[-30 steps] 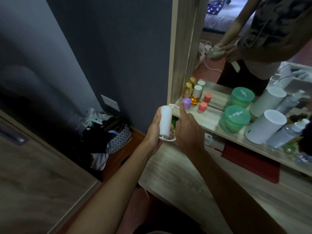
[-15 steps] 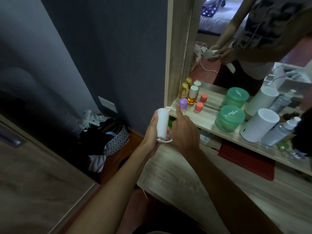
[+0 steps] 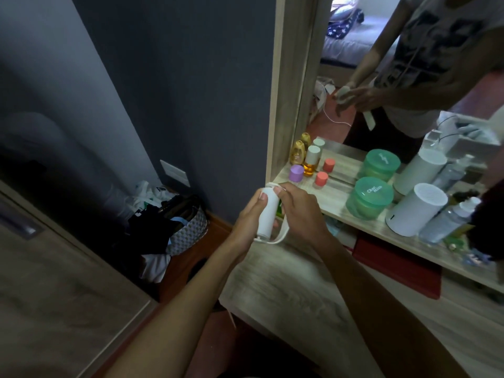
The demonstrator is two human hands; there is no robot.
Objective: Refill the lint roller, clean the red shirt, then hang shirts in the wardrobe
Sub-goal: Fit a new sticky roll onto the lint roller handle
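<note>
While both hands [image 3: 275, 214] grip it, the lint roller [image 3: 266, 214] is half hidden.

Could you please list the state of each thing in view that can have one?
White lint roller: upright, held in both hands.
Left hand: grips the roller's body.
Right hand: fingers curled at the roller's top.
Green round lidded tub: closed, on the wooden shelf.
Amber bottle with white cap: capped, upright.
Grey patterned basket: full of clothes.

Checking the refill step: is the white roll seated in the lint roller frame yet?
Cannot tell. The left hand grips the upright roll; the right hand hides the frame's top.
</note>
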